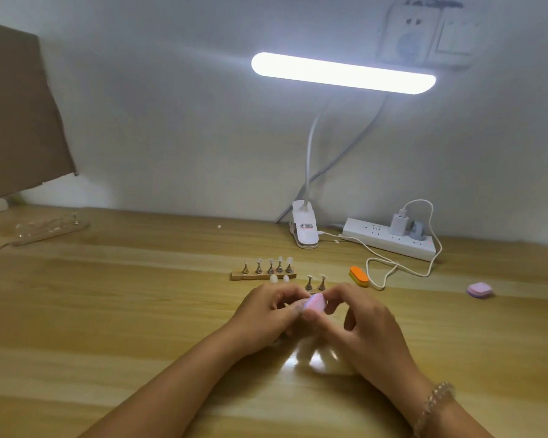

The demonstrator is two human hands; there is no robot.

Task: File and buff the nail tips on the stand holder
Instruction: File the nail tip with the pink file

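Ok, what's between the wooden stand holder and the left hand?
Two loose white nail tips lie just before the wooden stand holder, short of the left hand; the head view shows them.

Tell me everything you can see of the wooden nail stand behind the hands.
The stand is a low strip of light wood lying flat on the table, set crosswise. Five silvery cone-shaped pegs stand upright in a row on it, each topped by a pale, translucent nail tip. Two loose tips lie by its front edge. Neither the left hand nor the right hand touches it; they meet at a pink buffer nearer the camera.
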